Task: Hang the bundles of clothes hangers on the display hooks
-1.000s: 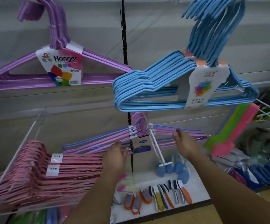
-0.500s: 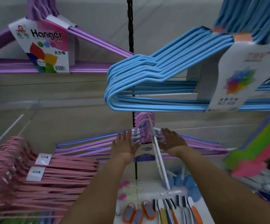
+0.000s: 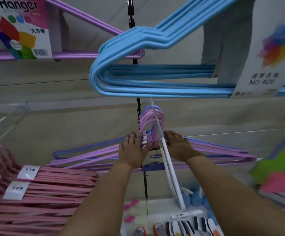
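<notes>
A bundle of purple and blue hangers point(image 3: 90, 154) hangs by its curved tops on a long white display hook point(image 3: 165, 150) that juts out from the wall. My left hand point(image 3: 134, 149) lies flat, fingers spread, against the left side of the bundle's necks. My right hand point(image 3: 178, 145) presses the right side of the necks, fingers extended toward the hook. A small labelled band point(image 3: 155, 157) wraps the bundle between my hands.
A blue hanger bundle point(image 3: 138, 79) with a white card hangs close overhead. A purple bundle with a "Hanger" card point(image 3: 20, 29) hangs at upper left. Pink bundles point(image 3: 41, 198) fill the lower left. Small tools point(image 3: 181, 225) lie on a shelf below. Green and pink items point(image 3: 281, 167) hang at right.
Both hands moved inward along the purple bundle to its necks by the hook. The view came closer, so the blue bundle overhead looms larger.
</notes>
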Demonstrator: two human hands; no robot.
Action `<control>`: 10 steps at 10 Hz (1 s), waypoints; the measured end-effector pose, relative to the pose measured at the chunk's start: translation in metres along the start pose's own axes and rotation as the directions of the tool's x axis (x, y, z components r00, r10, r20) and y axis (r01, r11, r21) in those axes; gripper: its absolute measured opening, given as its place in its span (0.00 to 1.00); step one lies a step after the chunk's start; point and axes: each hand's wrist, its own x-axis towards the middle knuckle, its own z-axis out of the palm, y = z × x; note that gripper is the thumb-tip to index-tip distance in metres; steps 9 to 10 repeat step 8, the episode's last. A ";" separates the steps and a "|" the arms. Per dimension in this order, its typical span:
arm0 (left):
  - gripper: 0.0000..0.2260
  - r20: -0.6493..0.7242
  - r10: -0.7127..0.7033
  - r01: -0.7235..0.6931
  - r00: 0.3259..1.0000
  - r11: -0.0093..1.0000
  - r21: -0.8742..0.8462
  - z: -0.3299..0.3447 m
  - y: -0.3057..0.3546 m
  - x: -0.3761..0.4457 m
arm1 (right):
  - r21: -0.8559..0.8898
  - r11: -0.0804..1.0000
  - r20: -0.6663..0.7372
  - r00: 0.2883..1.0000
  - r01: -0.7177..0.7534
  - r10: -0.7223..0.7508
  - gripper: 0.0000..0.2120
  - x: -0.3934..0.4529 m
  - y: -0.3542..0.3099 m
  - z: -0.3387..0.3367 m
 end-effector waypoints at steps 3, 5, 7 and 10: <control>0.26 -0.050 0.014 -0.014 0.999 1.000 -0.006 0.004 0.002 0.006 | 0.112 0.994 -0.054 0.999 0.004 0.002 0.57 0.007 0.004 0.000; 0.24 0.016 -0.067 0.068 0.998 0.997 -0.039 -0.006 0.015 -0.002 | 0.089 0.996 0.004 1.000 -0.017 0.017 0.40 0.005 0.003 0.002; 0.23 -0.018 -0.131 0.127 0.991 0.982 -0.138 -0.032 0.026 -0.020 | 0.215 0.977 -0.042 0.999 -0.011 0.020 0.36 -0.014 -0.004 -0.005; 0.25 -0.004 -0.202 0.197 0.979 0.958 -0.207 -0.048 0.023 -0.036 | 0.184 0.979 -0.011 0.996 -0.085 0.088 0.34 -0.034 0.008 -0.010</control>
